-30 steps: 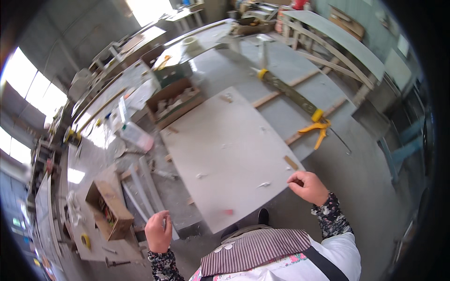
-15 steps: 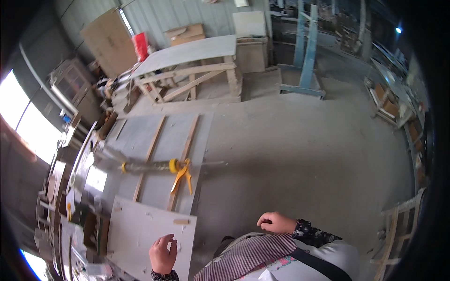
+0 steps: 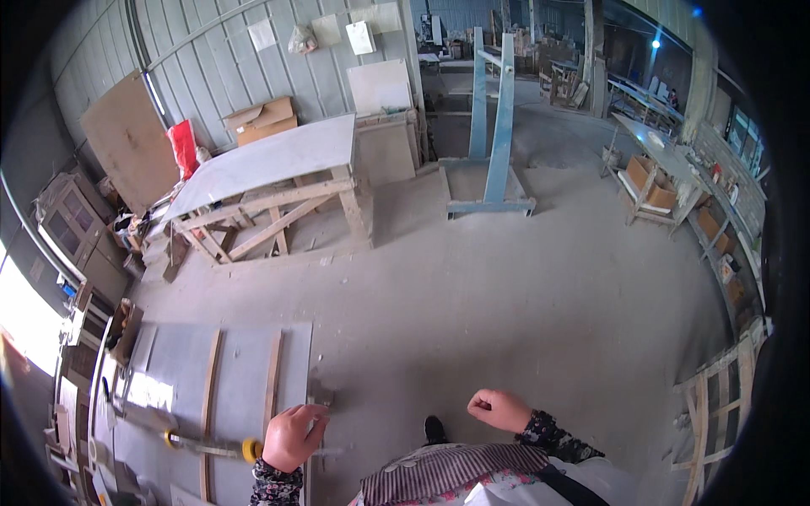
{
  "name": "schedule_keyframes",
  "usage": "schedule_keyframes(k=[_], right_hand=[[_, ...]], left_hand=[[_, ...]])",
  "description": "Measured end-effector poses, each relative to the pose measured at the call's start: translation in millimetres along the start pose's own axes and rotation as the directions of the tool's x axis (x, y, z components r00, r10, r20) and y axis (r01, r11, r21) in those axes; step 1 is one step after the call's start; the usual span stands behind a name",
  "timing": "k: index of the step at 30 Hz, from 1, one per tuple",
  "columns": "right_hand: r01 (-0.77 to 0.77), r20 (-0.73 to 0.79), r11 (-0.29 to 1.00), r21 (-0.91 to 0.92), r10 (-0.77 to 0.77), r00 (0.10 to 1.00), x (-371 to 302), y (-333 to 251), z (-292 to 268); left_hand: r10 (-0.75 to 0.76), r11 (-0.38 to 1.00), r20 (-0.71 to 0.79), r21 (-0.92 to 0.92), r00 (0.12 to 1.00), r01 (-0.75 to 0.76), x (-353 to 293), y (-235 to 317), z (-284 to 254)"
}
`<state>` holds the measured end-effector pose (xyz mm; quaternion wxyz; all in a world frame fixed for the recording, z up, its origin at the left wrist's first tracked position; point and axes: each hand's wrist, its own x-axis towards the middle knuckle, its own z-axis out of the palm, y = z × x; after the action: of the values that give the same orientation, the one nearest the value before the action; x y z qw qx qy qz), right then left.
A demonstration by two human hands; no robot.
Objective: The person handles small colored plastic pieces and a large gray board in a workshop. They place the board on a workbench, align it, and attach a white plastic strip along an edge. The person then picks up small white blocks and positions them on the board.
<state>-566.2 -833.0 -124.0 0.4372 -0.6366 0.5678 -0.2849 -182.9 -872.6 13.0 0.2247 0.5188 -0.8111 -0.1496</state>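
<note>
My left hand (image 3: 291,436) hovers at the lower left, its fingers bent loosely with a gap at the thumb and nothing seen in it. Just beyond and partly behind it, a caulking gun (image 3: 215,449) with yellow end rings lies across wooden strips (image 3: 211,379) on a pale grey sheet (image 3: 177,358). The gun's handle is hidden behind my hand and sleeve. In front of my body, right of centre, my right hand (image 3: 499,411) is curled closed, with no object visible in it. Both hands are apart from each other.
A white-topped wooden bench (image 3: 278,160) stands at the far left, by leaning boards. A blue upright rack (image 3: 498,126) is beyond it to the right. Wooden frames (image 3: 717,413) line the right edge. My black shoe (image 3: 434,428) shows on the grey floor.
My view has tilted up, so the room and sheet sit lower in it. My left hand has come up and now overlaps the gun's handle end. The right hand stays nearly where it was.
</note>
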Motion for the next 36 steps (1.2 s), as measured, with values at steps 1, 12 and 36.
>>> schedule_keyframes(k=[1,12,36], right_hand=[[-0.117,-0.015,0.993,-0.033,0.116,0.993,16,2,-8],[-0.195,-0.388,0.972,0.128,0.230,0.892,135,77,-147],[0.057,0.269,0.988,-0.144,-0.016,0.963,886,88,-396]], left_hand=[[-0.006,1.000,0.004,-0.010,1.000,0.006,28,-2,-1],[0.182,0.958,0.331,-0.270,0.926,-0.092,319,-36,89],[-0.248,0.839,0.261,-0.423,0.933,0.341,890,-228,260]])
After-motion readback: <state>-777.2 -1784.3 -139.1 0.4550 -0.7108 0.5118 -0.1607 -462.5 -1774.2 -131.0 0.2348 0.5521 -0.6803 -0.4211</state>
